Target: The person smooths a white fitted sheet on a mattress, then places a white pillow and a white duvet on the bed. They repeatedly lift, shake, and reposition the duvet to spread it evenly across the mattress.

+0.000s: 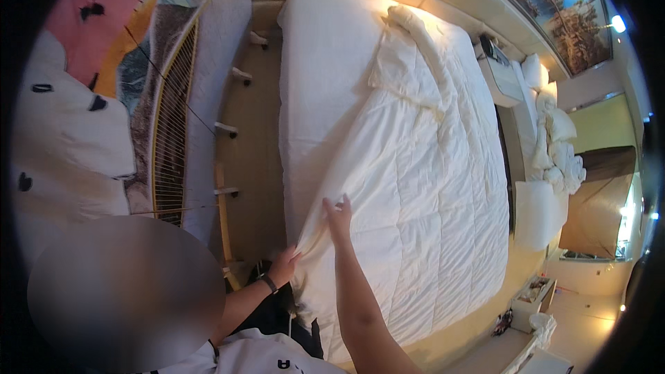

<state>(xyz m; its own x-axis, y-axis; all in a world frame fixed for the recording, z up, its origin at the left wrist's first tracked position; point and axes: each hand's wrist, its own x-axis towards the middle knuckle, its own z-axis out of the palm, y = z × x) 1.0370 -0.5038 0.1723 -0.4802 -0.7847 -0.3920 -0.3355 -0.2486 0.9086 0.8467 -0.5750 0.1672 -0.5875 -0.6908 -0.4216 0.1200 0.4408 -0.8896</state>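
Left hand (282, 268) nearly closed, pinching near-left edge of white quilted duvet (415, 187); right hand (338, 218) part-open at same edge, firm grip can't tell. Duvet slants across white bed sheet (332, 48), bunched at far end. Best: even tension both hands, lift, don't drag sheet.

A head-worn fisheye looks down from nearby over the white quilt (422, 187).
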